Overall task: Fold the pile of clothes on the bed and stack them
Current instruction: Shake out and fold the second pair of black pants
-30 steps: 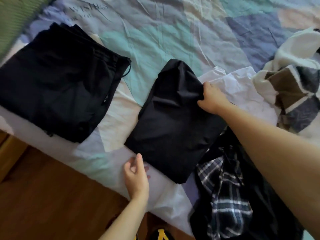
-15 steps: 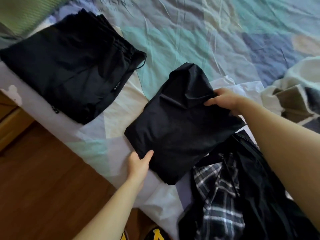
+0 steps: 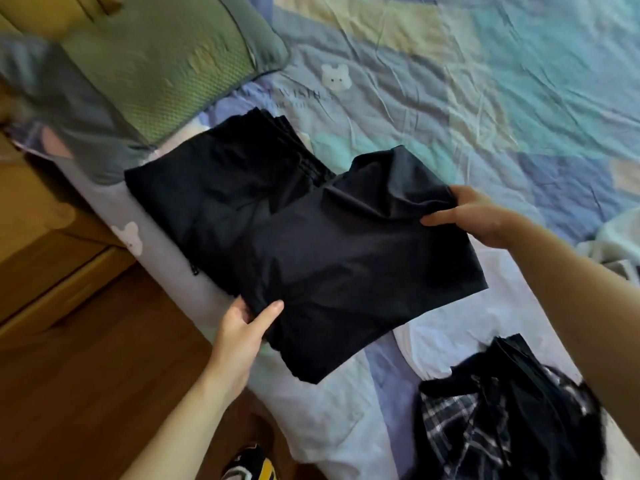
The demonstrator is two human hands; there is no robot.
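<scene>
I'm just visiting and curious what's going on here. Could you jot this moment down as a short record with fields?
Activity: folding and stacking clothes on a bed
In hand: folded black garment, lifted
Left hand: grips its near corner
Right hand: grips its far edge
Stack so far: folded black trousers near the green pillow; the held garment partly overlaps them in view
Still unfolded: plaid shirt in a dark heap
Surface: patchwork bedsheet
</scene>
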